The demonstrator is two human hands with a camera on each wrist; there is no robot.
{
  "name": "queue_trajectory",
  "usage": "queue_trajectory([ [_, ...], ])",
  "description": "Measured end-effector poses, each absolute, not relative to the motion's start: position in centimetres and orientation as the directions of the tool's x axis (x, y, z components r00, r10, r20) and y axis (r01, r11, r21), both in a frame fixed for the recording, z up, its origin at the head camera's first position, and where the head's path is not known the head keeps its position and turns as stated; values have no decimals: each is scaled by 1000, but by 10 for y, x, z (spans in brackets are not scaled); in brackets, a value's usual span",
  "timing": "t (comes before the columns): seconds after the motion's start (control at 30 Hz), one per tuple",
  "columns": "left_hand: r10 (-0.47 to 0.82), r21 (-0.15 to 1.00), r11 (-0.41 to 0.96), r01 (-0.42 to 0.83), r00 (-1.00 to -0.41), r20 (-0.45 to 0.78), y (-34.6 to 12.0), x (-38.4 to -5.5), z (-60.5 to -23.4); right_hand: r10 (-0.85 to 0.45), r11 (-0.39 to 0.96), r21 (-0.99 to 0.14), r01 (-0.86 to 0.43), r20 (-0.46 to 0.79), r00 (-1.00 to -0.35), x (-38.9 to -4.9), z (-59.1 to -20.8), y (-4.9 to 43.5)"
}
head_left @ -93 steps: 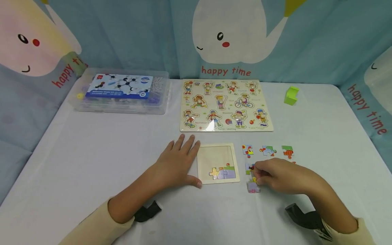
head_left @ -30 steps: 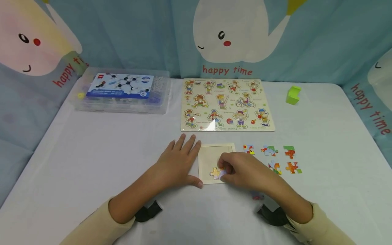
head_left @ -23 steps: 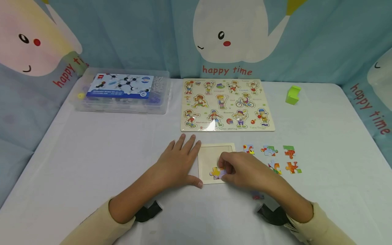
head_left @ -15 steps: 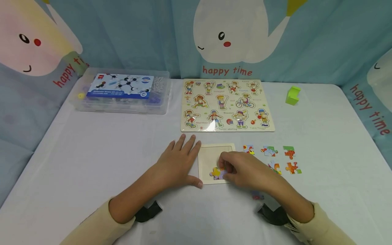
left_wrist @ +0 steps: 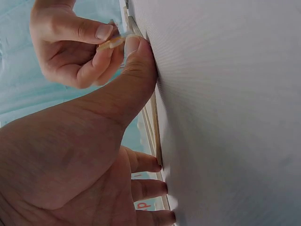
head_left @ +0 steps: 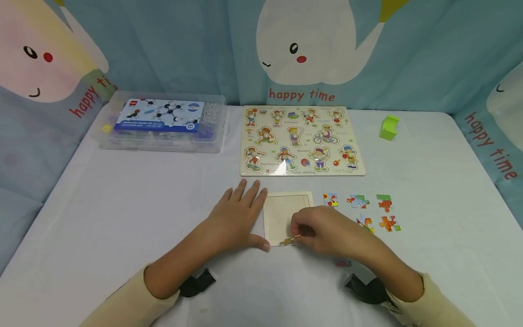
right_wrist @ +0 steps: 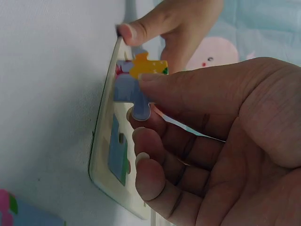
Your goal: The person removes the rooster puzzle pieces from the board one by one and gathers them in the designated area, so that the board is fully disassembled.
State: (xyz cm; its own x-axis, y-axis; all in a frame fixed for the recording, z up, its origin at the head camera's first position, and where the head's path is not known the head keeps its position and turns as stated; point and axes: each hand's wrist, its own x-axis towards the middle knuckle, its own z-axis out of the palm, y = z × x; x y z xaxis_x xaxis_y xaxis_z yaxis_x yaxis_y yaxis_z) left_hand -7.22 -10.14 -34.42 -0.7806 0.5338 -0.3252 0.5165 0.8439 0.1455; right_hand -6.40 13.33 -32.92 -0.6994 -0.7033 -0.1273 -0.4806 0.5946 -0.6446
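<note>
My left hand [head_left: 237,218] lies along the left side of a small square wooden puzzle tray [head_left: 283,206], fingers spread straight and thumb at its near left corner. Over the tray's near edge, my right hand [head_left: 327,229] pinches a yellow and lilac jigsaw piece [right_wrist: 126,88] between thumb and fingers. The piece is tilted up, nearly edge-on in the head view. In the right wrist view another jigsaw piece [right_wrist: 117,153], blue-lilac with green, sits in the tray's corner behind the fingers. My right hand hides that corner from the head view.
Several loose jigsaw pieces [head_left: 358,201] lie right of the tray, one [head_left: 344,263] partly under the right forearm. Behind stands a sports-figure puzzle board [head_left: 302,141]. A clear plastic kit box [head_left: 159,122] is at back left, a green block [head_left: 389,127] at back right.
My right hand has moved left from the loose pieces to the tray. The yellow and lilac piece, lying flat half a second ago, is now tipped up in its fingers. My left hand stays put.
</note>
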Motion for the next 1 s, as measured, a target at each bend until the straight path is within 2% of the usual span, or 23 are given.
queue_trajectory([
  [0.4,527,148,849,508,-783,-330,-100,-72,-345,-671,600,-648,-469,-89,-736,-62,-319,146],
  [0.73,537,170,843,511,-783,-314,-101,-72,-345,-662,610,-619,-494,-57,-747,-59,-319,172],
  [1.0,542,169,840,515,-783,-305,-102,-72,-345,-628,625,-630,-460,-56,-776,-52,-319,194],
])
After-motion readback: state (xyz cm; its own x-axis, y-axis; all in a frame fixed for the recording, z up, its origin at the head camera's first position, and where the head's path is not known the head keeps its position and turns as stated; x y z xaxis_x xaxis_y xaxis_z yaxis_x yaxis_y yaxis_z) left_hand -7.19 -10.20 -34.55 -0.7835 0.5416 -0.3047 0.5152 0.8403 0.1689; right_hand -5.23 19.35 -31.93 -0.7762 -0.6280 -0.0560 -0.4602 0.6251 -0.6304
